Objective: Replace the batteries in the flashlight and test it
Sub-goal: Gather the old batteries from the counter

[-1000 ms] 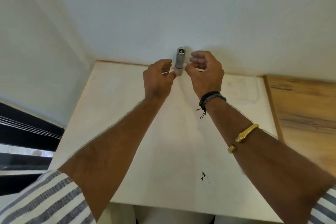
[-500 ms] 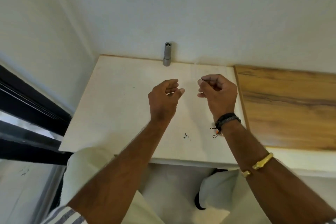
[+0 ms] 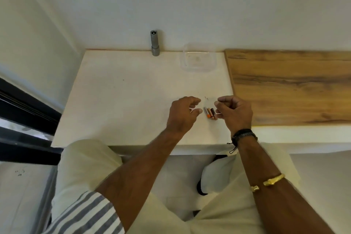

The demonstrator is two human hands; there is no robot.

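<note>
Both hands have drawn back from the flashlight (image 3: 155,45), which stands upright at upper centre against the wall. Left hand (image 3: 181,115) and right hand (image 3: 235,113), grips loosely curled and seemingly empty, flank the batteries (image 3: 209,113) lying between them on the tabletop (image 3: 123,100), long axes pointing away. Nothing blocks; a clear container (image 3: 199,59) sits farther back.

Bare counter (image 3: 117,97) lies open across the left and middle. Obstacles: flashlight (image 3: 154,43) upright at the far edge against the wall, clear container (image 3: 199,60) far right, batteries (image 3: 209,113) between the two hands near right.
</note>
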